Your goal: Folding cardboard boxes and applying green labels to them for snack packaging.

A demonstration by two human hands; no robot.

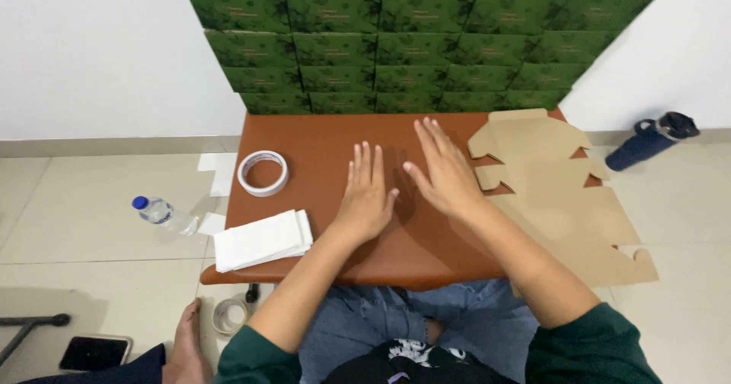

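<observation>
From my feed, the top of the stack of green boxes [396, 41] at twelve o'clock runs out of frame, and the far edge of the desk [320, 144] is hidden behind it. The flat cardboard cutouts [556, 194] at three o'clock overhang the desk's right edge. A bare foot [185, 346] and a phone [95, 351] at seven o'clock are partly cut off.

The desk is brown and smooth, standing on pale floor tiles against a white wall. A roll of tape [263, 172] lies at ten o'clock, a stack of white sheets [261, 239] at eight, a water bottle [164, 214] on the floor at nine, and a dark flask [651, 140] at two.

My left hand [365, 197] lies flat on the desk, fingers straight and nearly together, holding nothing. My right hand [445, 171] is also flat and empty, fingers slightly spread, just beside the cutouts.
</observation>
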